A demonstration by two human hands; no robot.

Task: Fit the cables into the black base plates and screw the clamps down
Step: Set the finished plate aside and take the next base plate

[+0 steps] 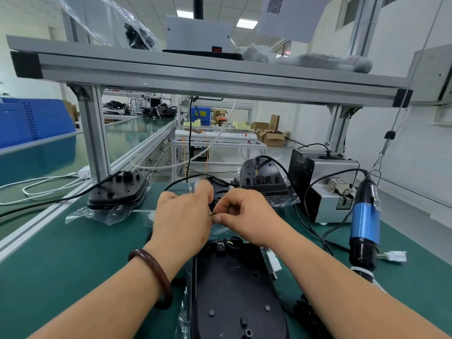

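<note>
A thin dark cable [211, 213] is pinched between both hands just beyond the twelve o'clock end of the nearest plate [234, 294], probably so that its end can be shaped before it is laid into the fittings there. The left hand [183, 216] is curled, with its fingertips closed on the piece; the right hand [244, 215] is clamped on it between thumb and forefinger. Exactly what part is gripped cannot be told. The plate is kept lengthwise between the forearms, so the cable end is within easy reach. The screwdriver [364, 223] is hung at three o'clock, untouched, so screwing is judged not yet begun. More plates are stacked at ten o'clock [117, 192] and one o'clock [264, 179].
</note>
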